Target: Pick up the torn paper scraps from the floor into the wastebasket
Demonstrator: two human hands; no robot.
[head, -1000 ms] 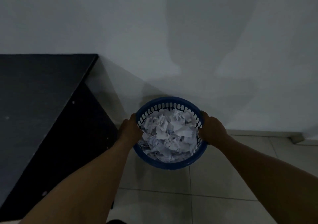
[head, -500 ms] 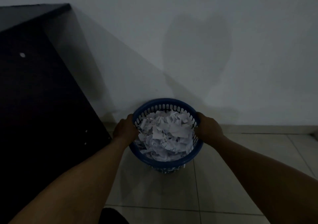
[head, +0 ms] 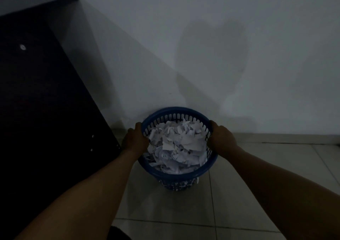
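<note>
The blue wastebasket (head: pixel 177 175), heaped with torn paper scraps (head: pixel 176 144), stood on the tiled floor (head: pixel 257 193) just beside the white wall (head: pixel 202 46). The left hand (head: pixel 135 141) and right hand (head: pixel 221 138) gripped its rim. A dark cabinet (head: pixel 46 101) stood close at the left.

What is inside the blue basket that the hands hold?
The basket holds a heap of torn white paper scraps, reaching almost to the rim. The left hand and right hand grip the rim. The heap hides the basket's bottom and anything beneath the scraps.
</note>
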